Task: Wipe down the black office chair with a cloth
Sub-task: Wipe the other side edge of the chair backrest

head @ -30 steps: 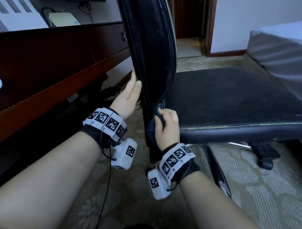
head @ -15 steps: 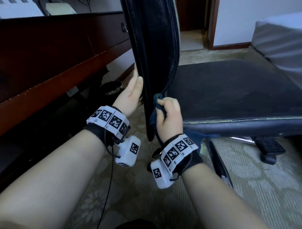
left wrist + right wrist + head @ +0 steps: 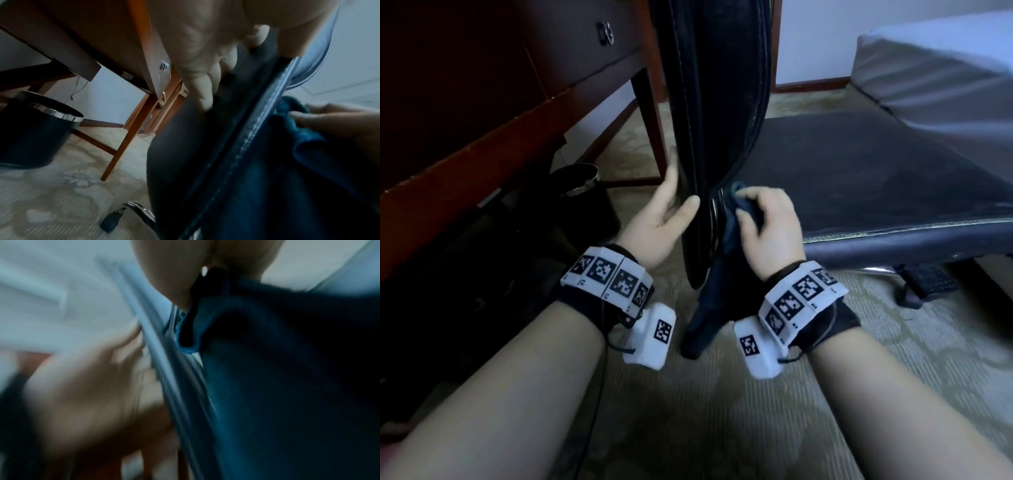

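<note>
The black leather chair backrest [image 3: 709, 102] stands upright in the middle of the head view, its seat [image 3: 876, 178] stretching to the right. My left hand [image 3: 667, 212] holds the backrest's lower left edge, thumb on the near side and fingers [image 3: 205, 97] flat behind it. My right hand [image 3: 767, 226] grips a dark blue cloth [image 3: 719, 281] and presses its top against the backrest's lower right edge; the rest of the cloth hangs below the hand. In the left wrist view the cloth [image 3: 298, 138] lies against the stitched edge. The right wrist view is blurred, mostly cloth [image 3: 287, 386].
A dark wooden desk [image 3: 482, 120] stands close on the left, with a black bin [image 3: 582, 178] under it. A grey mattress [image 3: 945, 68] sits at the right behind the seat. A chair caster [image 3: 928, 284] and chrome leg [image 3: 141, 211] rest on the patterned carpet [image 3: 688, 411].
My right hand has slid the cloth a little up the backrest's lower edge, and more cloth now hangs below it. My left thumb has come round onto the near edge.
</note>
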### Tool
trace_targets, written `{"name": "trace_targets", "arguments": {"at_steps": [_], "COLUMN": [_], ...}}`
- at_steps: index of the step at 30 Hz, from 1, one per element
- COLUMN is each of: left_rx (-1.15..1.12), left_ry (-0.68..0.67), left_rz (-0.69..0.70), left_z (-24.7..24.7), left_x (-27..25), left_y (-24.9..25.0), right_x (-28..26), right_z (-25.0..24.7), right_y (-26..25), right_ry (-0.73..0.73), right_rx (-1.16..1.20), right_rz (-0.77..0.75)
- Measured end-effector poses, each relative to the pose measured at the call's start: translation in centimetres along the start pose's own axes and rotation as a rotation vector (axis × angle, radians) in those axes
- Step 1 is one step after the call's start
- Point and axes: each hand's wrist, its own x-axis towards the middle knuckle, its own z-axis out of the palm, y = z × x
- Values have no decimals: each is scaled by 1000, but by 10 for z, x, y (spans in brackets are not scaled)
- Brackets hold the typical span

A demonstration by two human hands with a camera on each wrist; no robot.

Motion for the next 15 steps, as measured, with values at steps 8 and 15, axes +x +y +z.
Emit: {"name": "trace_targets", "arguments": {"at_steps": [8,15], "left_rx": [143,78], "left_ry": [183,478], "left_rz": [-30,-16], "left_z": [23,57], "left_x": [-9,-19], "left_y": [-24,-29], "right_x": [12,0], "right_z": [-4,19], "right_y": [35,41], "right_ry": [133,-40], "right_rx": [106,331], "right_rz": [-81,-222]}}
